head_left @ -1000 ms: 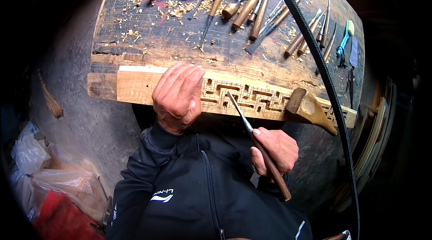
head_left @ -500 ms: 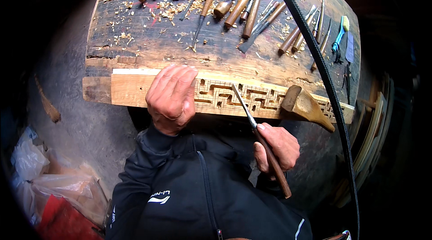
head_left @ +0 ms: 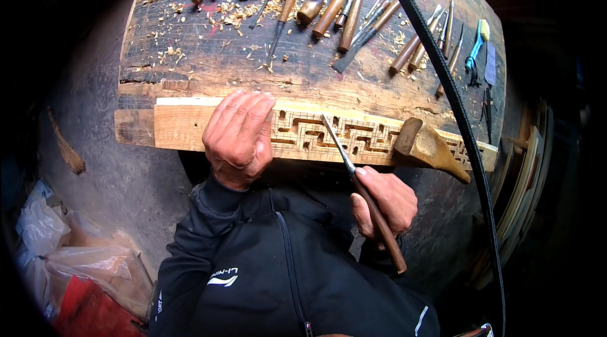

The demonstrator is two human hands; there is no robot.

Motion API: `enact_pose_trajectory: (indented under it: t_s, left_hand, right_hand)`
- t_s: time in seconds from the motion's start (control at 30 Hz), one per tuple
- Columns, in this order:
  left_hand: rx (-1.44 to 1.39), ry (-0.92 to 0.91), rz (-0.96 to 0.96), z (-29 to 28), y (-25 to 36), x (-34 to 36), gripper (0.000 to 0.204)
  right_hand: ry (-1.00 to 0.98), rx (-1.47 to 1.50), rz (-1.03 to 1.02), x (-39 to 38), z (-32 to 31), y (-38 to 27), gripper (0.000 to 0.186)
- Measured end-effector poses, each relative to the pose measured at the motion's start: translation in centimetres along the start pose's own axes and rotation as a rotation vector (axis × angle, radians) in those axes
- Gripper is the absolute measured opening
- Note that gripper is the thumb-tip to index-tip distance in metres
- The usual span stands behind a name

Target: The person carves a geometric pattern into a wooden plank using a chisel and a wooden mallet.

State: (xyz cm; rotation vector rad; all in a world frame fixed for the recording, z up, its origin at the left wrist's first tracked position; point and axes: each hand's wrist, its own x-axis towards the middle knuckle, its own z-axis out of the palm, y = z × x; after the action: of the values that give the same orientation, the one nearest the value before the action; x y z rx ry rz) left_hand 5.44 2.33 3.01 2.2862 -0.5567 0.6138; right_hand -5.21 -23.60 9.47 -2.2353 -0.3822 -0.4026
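A long pale wooden board [head_left: 183, 126] lies along the near edge of the workbench, marked with pencil lines and cut with an angular fretwork pattern. My left hand [head_left: 237, 138] is closed over it left of the cut part, fingers together and curled toward its far edge. In my right hand [head_left: 389, 201] is a wood chisel [head_left: 379, 223] with a dark brown handle, held in front of the bench. Its blade slants up and left, with the tip over the fretwork; whether it touches is hard to see. A wooden mallet [head_left: 425, 146] rests on the board to the right.
Several carving tools [head_left: 329, 11] and wood shavings [head_left: 237, 18] cover the far part of the workbench [head_left: 208, 78]. A blue brush [head_left: 477, 49] lies at the right. A black braided cable [head_left: 452, 93] hangs across the view. Plastic bags [head_left: 95, 261] sit on the floor, lower left.
My right hand and the chisel have shifted slightly left and away from me. My left hand keeps its place on the board, and the mallet has not moved.
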Motion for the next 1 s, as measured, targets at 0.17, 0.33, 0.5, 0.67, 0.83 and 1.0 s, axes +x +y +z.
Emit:
enact_pose_trajectory:
  t_s: [0.17, 0.33, 0.5, 0.67, 0.83, 1.0]
  left_hand:
    - [-0.005, 0.005, 0.025, 0.11, -0.32, -0.11, 0.032]
    - [0.002, 0.013, 0.030, 0.16, -0.33, -0.21, 0.034]
    - [-0.006, 0.000, 0.030, 0.08, -0.36, -0.15, 0.034]
    - [-0.007, -0.001, 0.026, 0.05, -0.39, -0.19, 0.032]
    - [0.000, 0.003, 0.023, 0.04, -0.20, -0.11, 0.031]
    - [0.000, 0.003, 0.023, 0.08, -0.27, -0.12, 0.031]
  right_hand:
    - [0.006, 0.015, -0.017, -0.02, -0.18, -0.02, 0.036]
    - [-0.057, 0.039, 0.065, 0.18, -0.36, -0.33, 0.039]
    - [0.007, 0.014, 0.001, -0.03, -0.12, 0.00, 0.035]
    - [0.006, 0.022, -0.015, -0.46, -0.39, 0.10, 0.034]
    - [0.009, 0.002, -0.006, -0.40, 0.06, 0.06, 0.034]
    - [0.000, 0.003, 0.005, -0.51, -0.15, -0.09, 0.034]
